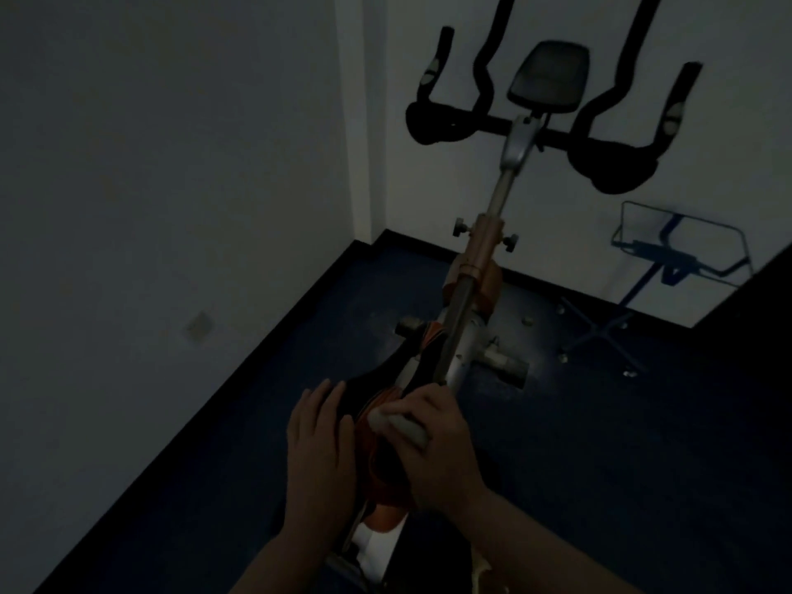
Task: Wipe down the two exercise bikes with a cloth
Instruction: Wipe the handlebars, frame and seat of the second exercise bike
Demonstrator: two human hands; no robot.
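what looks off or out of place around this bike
Little stands out. The floor around the bike's base shows pale, dusty-looking patches, and a few small light bits lie scattered near the blue stand. The dim picture hides what they are. The bike itself stands upright with no visible damage.

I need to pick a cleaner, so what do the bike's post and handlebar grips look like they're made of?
The post looks like bare metal: grey with a dull sheen. The grips look like matte black foam or rubber, thick and without shine, though the dim light leaves that open. The right hand holds a pale cloth.
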